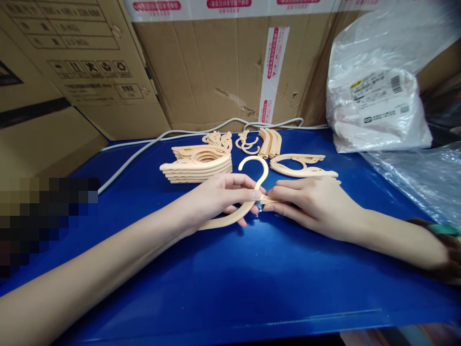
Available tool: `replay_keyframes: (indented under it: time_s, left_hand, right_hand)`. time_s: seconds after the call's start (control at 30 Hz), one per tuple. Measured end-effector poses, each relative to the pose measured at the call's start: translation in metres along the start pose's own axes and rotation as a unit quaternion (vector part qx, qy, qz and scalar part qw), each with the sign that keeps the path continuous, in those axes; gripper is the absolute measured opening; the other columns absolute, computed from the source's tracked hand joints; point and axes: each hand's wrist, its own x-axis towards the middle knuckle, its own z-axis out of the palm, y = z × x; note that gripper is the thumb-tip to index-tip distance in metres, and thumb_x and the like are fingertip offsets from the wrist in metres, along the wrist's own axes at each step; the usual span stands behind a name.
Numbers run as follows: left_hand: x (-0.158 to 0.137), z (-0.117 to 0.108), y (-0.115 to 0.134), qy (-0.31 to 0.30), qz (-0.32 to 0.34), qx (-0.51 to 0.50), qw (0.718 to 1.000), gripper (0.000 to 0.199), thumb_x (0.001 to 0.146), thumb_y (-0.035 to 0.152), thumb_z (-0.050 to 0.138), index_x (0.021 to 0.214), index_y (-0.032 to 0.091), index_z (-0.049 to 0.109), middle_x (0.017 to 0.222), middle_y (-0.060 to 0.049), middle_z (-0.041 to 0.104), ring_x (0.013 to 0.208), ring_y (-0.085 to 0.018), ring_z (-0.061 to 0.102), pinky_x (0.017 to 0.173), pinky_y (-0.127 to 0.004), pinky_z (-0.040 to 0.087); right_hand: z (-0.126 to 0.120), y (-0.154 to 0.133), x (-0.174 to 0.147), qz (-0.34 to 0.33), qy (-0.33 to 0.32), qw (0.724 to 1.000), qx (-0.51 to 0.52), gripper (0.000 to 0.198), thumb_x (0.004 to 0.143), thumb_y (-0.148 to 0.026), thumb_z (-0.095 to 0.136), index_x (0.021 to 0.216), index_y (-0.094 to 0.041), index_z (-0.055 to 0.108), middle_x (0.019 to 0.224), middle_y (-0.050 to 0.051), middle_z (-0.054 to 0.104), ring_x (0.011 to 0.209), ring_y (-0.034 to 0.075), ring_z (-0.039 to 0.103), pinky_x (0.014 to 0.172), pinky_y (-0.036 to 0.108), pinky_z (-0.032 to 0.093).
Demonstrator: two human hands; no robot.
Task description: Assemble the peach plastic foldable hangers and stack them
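Observation:
A cream plastic hanger is held above the blue tabletop, its hook pointing up. My left hand pinches it just below the hook, with one curved arm running down to the left under my palm. Closed around a short piece on the hanger's right side is my right hand; its fingers hide most of that piece. Behind my left hand lies a stack of folded hangers. Beyond my right hand are a few more folded hanger parts.
At the back sit loose hooks, small parts and a bundle of curved arms. A grey cable runs along cardboard boxes. A white plastic bag and clear plastic wrap lie right.

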Motion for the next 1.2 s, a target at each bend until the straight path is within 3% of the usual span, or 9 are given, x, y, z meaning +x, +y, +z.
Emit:
replay_keyframes:
  time_s: [0.5,0.8,1.2]
  left_hand:
    - [0.0004,0.0018,0.0004,0.007,0.015,0.013,1.0,0.004,0.083,0.017,0.066,0.083,0.013,0.066,0.071,-0.001,0.066,0.072,-0.012,0.065,0.051,-0.016,0.057]
    - [0.0018,0.0021,-0.0016,0.011,-0.005,-0.005,1.0,0.006,0.086,0.015,0.065,0.089,0.013,0.069,0.074,-0.003,0.071,0.069,-0.012,0.069,0.053,-0.017,0.057]
    - [-0.0014,0.0088,0.0008,0.035,-0.041,0.004,0.999,0.02,0.094,0.018,0.058,0.107,0.014,0.072,0.09,-0.007,0.078,0.072,-0.014,0.074,0.056,-0.017,0.056]
  right_hand:
    - [0.0014,-0.0024,-0.0027,-0.01,0.022,1.0,0.001,0.039,0.102,-0.039,0.037,0.084,-0.017,0.063,0.072,0.001,0.065,0.055,0.01,0.058,0.052,0.025,0.032]
    - [0.0006,-0.0043,-0.0025,-0.004,0.0,0.999,-0.047,0.039,0.101,-0.037,0.036,0.077,-0.018,0.061,0.062,-0.001,0.062,0.05,0.011,0.056,0.049,0.027,0.024]
    - [-0.0041,-0.0063,0.0004,0.05,-0.074,0.995,-0.043,0.049,0.101,-0.041,0.028,0.073,-0.018,0.061,0.058,0.003,0.061,0.05,0.012,0.055,0.052,0.027,0.024]
